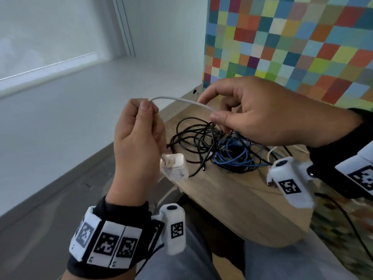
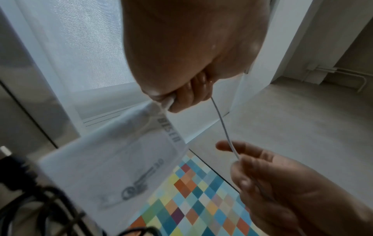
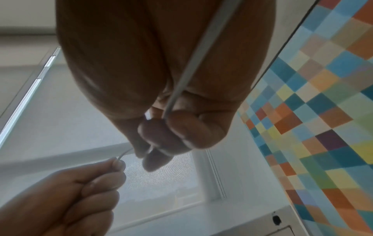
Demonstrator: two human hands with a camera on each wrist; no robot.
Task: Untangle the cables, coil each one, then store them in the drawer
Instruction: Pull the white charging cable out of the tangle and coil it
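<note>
Cables (image 1: 220, 144) are seen in a loose tangle of black and blue strands on the wooden table (image 1: 232, 199), right of centre in the head view. One white cable (image 1: 181, 100) is lifted clear of the heap and stretched in a shallow arc between both hands, at the middle of the frame. Its left part is pinched between thumb and curled fingers of the left hand (image 1: 137, 142), with a white plug (image 1: 174, 165) hanging just below that hand, over the table's near left edge. Its right part is pinched by the thumb and a finger of the right hand (image 1: 262, 114), with the index finger held out straighter above the cable. In the right wrist view the white cable is shown running down across the palm to the pinch. A checkered wall panel (image 1: 292, 47) fills the upper right, and a white window sill (image 1: 101, 81) lies at the left. Marker bands (image 1: 109, 243) are worn on both wrists.
</note>
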